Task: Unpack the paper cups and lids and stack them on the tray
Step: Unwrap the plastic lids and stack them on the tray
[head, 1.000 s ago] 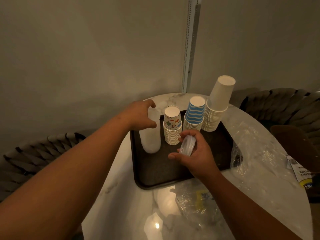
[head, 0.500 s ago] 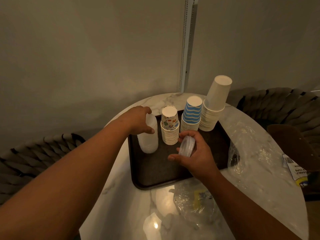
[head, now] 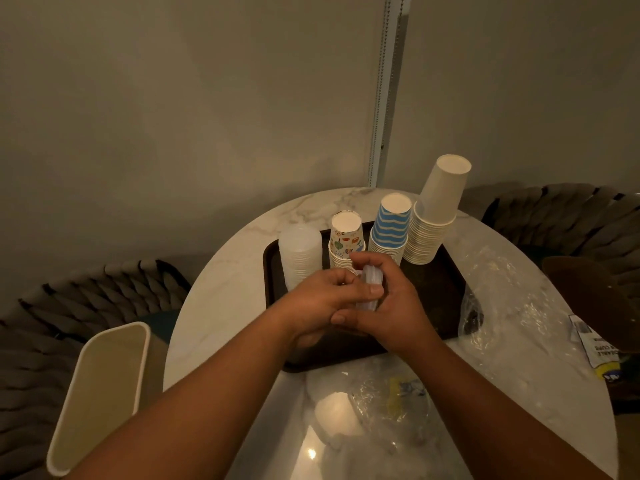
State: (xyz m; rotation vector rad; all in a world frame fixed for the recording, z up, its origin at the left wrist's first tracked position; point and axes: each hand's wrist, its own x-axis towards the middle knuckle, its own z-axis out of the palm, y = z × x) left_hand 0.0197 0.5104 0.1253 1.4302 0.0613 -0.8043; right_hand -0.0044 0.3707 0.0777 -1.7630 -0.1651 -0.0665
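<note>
A dark tray point(head: 440, 289) lies on the round marble table. On it stand a stack of clear lids point(head: 300, 254), a stack of patterned cups point(head: 346, 239), a blue-striped stack point(head: 391, 225) and a tall white stack point(head: 436, 216), all upside down. Over the tray's middle, my right hand point(head: 391, 306) grips a small bunch of clear lids point(head: 370, 285) on edge. My left hand point(head: 325, 303) meets it from the left, its fingers and thumb curled round the same bunch.
Crumpled clear plastic wrappers lie on the table at the right point(head: 512, 306) and in front of the tray point(head: 388, 400). A cream bin point(head: 100, 393) stands left of the table. Woven chairs flank the table on the left point(head: 69, 306) and on the right point(head: 571, 216).
My left hand let go of the lid stack at the tray's left and came across to the bunch of lids in my right hand. The view tilted down, showing the bin.
</note>
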